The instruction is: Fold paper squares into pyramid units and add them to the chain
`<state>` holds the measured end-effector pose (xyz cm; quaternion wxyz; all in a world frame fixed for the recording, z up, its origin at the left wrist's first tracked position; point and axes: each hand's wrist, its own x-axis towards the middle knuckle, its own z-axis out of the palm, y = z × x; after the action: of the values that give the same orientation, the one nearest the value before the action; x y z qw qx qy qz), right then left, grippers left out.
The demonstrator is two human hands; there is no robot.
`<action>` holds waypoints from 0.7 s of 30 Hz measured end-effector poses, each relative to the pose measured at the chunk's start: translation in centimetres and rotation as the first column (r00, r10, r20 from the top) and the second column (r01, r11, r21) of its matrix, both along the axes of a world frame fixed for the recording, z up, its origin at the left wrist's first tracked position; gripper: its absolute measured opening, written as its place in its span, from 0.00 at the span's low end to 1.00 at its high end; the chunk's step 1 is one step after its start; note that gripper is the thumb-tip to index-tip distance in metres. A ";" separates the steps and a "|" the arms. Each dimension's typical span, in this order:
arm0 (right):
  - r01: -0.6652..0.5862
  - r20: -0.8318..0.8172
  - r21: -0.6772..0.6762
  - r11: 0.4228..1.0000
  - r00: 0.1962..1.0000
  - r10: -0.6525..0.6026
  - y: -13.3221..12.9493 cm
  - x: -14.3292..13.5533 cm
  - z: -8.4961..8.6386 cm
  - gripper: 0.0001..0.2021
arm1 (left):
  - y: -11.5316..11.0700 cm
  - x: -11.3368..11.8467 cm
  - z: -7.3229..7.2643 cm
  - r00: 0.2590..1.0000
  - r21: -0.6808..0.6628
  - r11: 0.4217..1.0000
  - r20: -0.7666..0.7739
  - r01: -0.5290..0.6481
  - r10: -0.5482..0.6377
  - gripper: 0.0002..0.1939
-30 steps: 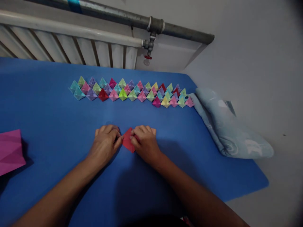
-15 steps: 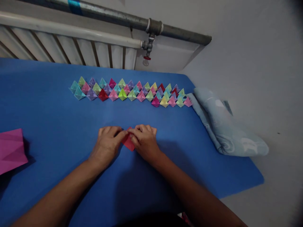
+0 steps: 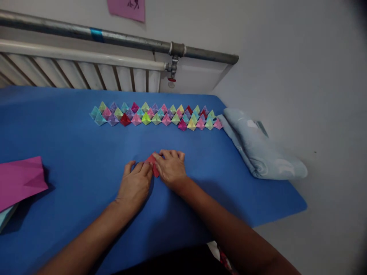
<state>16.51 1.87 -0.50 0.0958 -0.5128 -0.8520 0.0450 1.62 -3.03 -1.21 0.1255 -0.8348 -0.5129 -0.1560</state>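
Firstly, at the far left of the blue tabletop [image 3: 76, 152], a creased magenta sheet [image 3: 21, 181] is noted, cut off by the edge of view; a pale blue sheet [image 3: 7, 216] is partly exposed beneath it. Behind the tabletop, a white radiator [image 3: 86, 74] is seen, with a grey pipe [image 3: 137, 41] run above it and marked by a band of blue tape [image 3: 96, 35]. Along the rear of the tabletop, many-coloured folded pieces [image 3: 156, 120] are set close together in staggered rows. Above the pipe, a pink note [image 3: 127, 9] with dark writing is found on the wall [image 3: 286, 68].

Near the middle, in front of the pieces and well apart from them, the left hand [image 3: 136, 181] is held palm down, its fingertips laid at the left side of a small red paper [image 3: 155, 170]. The right side of that paper is covered by the right hand [image 3: 170, 168], whose fingers are bent. Whether the paper is pinched or merely pressed by the hands cannot be told.

A red-handled valve [image 3: 172, 68] is fitted below the pipe. At the right, a folded pale cloth [image 3: 260, 149] is placed just beside the last pieces.
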 end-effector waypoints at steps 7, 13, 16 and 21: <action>-0.025 -0.250 -0.084 0.996 0.968 0.003 1.7 1.7 0.1 0.14 | 0.7 -0.4 0.7 0.998 -0.153 0.988 0.061 0.006 0.004 0.22; -0.017 -0.636 -0.085 0.996 0.771 -0.041 1.2 5.1 -0.7 0.12 | 2.3 -1.2 1.7 0.999 -0.283 0.959 0.043 0.014 -0.002 0.19; 0.019 -0.704 -0.064 0.998 0.707 -0.059 0.2 5.8 -1.2 0.11 | 4.0 -0.7 2.8 1.000 -0.377 0.926 -0.003 0.022 -0.025 0.17; 0.029 -0.762 -0.057 0.998 0.645 -0.062 0.1 5.7 -1.5 0.10 | 7.4 0.8 4.9 0.993 -0.491 0.869 -0.051 0.070 -0.108 0.12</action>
<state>22.24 1.97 -2.00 0.4362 -0.4695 -0.7183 0.2708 2.43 4.38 3.74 -0.0769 -0.8675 -0.4914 0.0048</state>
